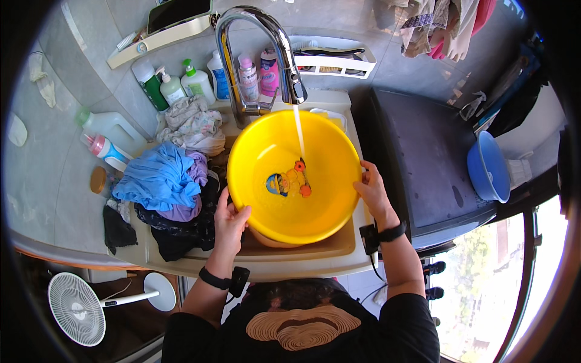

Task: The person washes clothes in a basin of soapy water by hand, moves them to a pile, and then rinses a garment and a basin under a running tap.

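A round yellow plastic basin (313, 218) sits over the sink (347, 240). My left hand (230, 222) grips its lower left rim, thumb on top and fingers outside. On the right rim, my right hand (373, 188) has hold with thumb and fingers. Water runs from the chrome faucet (295, 88) into the basin. At the basin's bottom lies a small toy-like object (295, 179) in yellow, orange and blue; its exact kind is unclear.
Heaped blue cloth (154, 174) and other laundry lie left of the basin. Bottles (197, 84) line the wall behind. A dark-topped appliance (431, 159) adjoins the sink on the right, with a blue basin (488, 168) beyond. A white fan (77, 308) stands lower left.
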`<state>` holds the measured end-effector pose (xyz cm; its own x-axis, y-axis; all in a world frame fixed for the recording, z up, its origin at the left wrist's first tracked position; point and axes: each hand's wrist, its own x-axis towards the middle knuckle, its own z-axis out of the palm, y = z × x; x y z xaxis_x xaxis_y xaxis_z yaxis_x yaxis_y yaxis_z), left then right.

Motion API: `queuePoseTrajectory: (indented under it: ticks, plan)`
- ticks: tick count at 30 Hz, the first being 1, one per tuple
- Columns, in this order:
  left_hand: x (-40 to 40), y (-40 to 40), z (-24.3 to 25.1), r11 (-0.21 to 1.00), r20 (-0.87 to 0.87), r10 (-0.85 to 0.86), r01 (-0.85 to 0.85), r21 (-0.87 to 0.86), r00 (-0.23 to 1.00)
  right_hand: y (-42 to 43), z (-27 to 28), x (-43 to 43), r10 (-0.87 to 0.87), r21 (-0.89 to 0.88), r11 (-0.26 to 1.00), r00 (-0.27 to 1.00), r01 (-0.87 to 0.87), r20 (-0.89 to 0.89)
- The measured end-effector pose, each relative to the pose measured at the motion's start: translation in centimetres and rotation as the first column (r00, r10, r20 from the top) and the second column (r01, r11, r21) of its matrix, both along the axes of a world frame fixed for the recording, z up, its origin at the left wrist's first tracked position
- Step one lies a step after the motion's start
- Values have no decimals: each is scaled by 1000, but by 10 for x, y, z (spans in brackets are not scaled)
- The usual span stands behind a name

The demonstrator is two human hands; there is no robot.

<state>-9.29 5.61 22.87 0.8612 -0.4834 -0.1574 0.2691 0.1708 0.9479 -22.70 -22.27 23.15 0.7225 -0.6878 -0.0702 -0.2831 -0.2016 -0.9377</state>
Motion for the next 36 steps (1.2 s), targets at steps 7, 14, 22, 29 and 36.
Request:
queuePoseTrajectory:
  ticks: [7, 14, 22, 29, 36]
  plan:
    - [0, 24, 10, 1000, 1, 14, -14, -14, 1000, 22, 4, -13, 56, 136, 989, 998, -60, 36]
    - [13, -1, -25, 997, -160, -51, 41, -67, 986, 11, 33, 2, -42, -35, 998, 988, 47, 146]
    - [-4, 15, -19, 993, -249, -114, 113, -15, 962, 28, 39, -30, -43, 86, 996, 995, 35, 93]
    - [13, 17, -29, 996, -254, -91, 91, -10, 963, 27, 34, -4, -5, -25, 1000, 993, 8, 120]
    - [4, 4, -28, 989, -307, -139, 147, 4, 942, 26, 47, -20, -65, -6, 998, 993, 66, 101]
